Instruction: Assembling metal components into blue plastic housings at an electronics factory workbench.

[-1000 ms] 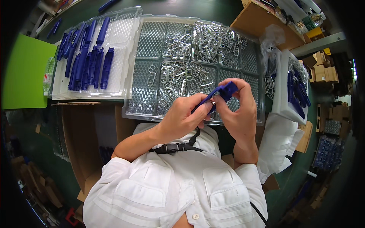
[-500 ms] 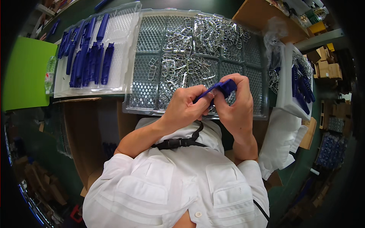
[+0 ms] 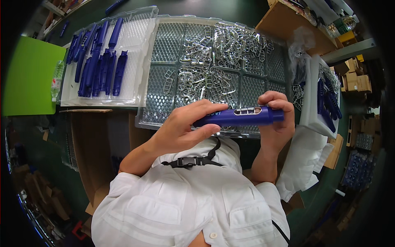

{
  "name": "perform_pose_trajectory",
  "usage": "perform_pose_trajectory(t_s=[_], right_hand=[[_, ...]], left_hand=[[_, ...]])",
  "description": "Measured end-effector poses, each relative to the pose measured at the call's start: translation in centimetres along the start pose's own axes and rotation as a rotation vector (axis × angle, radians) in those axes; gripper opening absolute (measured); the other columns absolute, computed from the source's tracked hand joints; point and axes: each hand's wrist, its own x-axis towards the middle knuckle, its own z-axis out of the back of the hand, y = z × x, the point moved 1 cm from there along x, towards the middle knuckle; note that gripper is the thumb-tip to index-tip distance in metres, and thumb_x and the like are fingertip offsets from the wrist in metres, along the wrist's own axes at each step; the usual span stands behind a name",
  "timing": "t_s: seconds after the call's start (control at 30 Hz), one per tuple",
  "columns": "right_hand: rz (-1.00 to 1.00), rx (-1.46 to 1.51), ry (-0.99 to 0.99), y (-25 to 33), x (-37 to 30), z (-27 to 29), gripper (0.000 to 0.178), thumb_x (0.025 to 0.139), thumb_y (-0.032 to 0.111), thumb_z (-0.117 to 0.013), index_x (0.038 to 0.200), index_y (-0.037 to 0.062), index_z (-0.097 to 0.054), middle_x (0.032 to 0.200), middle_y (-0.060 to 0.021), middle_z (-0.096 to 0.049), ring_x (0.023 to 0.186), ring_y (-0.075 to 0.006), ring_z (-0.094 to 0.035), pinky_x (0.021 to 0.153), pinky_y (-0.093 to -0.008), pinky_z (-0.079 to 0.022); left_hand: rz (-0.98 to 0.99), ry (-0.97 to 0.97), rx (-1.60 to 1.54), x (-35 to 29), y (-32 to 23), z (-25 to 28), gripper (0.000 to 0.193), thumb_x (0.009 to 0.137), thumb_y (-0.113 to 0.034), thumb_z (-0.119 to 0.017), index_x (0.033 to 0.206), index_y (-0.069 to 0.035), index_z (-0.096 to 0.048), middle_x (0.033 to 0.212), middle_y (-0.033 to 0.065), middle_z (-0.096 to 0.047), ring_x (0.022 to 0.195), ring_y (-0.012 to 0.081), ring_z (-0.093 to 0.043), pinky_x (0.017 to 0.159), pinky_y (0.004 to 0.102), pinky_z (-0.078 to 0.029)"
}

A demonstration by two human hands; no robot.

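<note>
A long blue plastic tube-shaped housing (image 3: pixel 230 119) lies level between my hands, above the near edge of the tray. A silver metal frame piece (image 3: pixel 249 111) with crossbars sits in the oval window on its upper side. My left hand (image 3: pixel 179 126) is closed round the left end, thumb below and fingers above. My right hand (image 3: pixel 279 119) grips the narrower right end with curled fingers. Beyond them is a clear compartmented tray (image 3: pixel 159 78) with a pile of silver metal frame pieces (image 3: pixel 205 80).
To the left, a white tray (image 3: pixel 133 88) bears several blue plastic housings (image 3: pixel 98 66), next to a bottle (image 3: pixel 56 80) and a green board (image 3: pixel 29 78). On the right, a white foam box (image 3: pixel 311 94) holds more blue parts. A cardboard box (image 3: pixel 98 144) is below the white tray.
The blue housing has come from a tilted, end-on pose to lie level, its window showing. My hands have moved apart to its two ends. The view has shifted slightly.
</note>
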Motion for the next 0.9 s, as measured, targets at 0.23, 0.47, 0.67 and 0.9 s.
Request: perform_pose_trajectory(t_s=[0.23, 0.47, 0.67, 0.9], right_hand=[[0.013, -0.188, 0.018, -1.4, -0.5, 0.8, 0.038, 0.083, -0.011, -0.079, 0.113, 0.0024, -0.061, 0.121, -0.0187, -0.067, 0.109, -0.0240, -0.066, 0.097, -0.0359, -0.055], [-0.018, -0.212, 0.032, -2.4, -0.4, 1.3, 0.039, 0.083, -0.015, -0.077, 0.114, 0.0024, -0.061, 0.120, -0.0183, -0.067, 0.107, -0.0228, -0.066, 0.097, -0.0339, -0.055], [0.023, -0.220, -0.015, -3.0, -0.4, 1.7, 0.043, 0.075, -0.018, -0.073, 0.110, 0.0039, -0.062, 0.115, -0.0167, -0.071, 0.101, -0.0242, -0.070, 0.088, -0.0324, -0.056], [0.329, -0.401, 0.091, -1.7, 0.6, 2.9, 0.047, 0.067, -0.014, -0.067, 0.109, 0.0054, -0.063, 0.104, -0.0167, -0.073, 0.090, -0.0318, -0.070, 0.080, -0.0426, -0.057]], left_hand=[[-0.160, -0.130, 0.214, 0.5, -0.4, 0.6, 0.051, 0.085, -0.004, -0.083, 0.133, 0.002, -0.067, 0.112, 0.0155, -0.071, 0.098, 0.0255, -0.072, 0.085, 0.0335, -0.057], [-0.102, -0.106, 0.226, 1.6, -0.2, 0.9, 0.053, 0.081, 0.001, -0.083, 0.131, 0.002, -0.068, 0.112, 0.0142, -0.070, 0.099, 0.0219, -0.069, 0.087, 0.0320, -0.054], [-0.108, -0.060, 0.323, 2.9, 0.7, 0.6, 0.053, 0.082, -0.001, -0.083, 0.132, 0.001, -0.068, 0.112, 0.0132, -0.071, 0.100, 0.0234, -0.070, 0.088, 0.0332, -0.054], [0.079, 0.114, 0.075, 3.8, 0.9, 0.3, 0.043, 0.091, -0.013, -0.079, 0.129, 0.002, -0.068, 0.110, 0.0129, -0.072, 0.100, 0.0205, -0.069, 0.088, 0.0330, -0.054]])
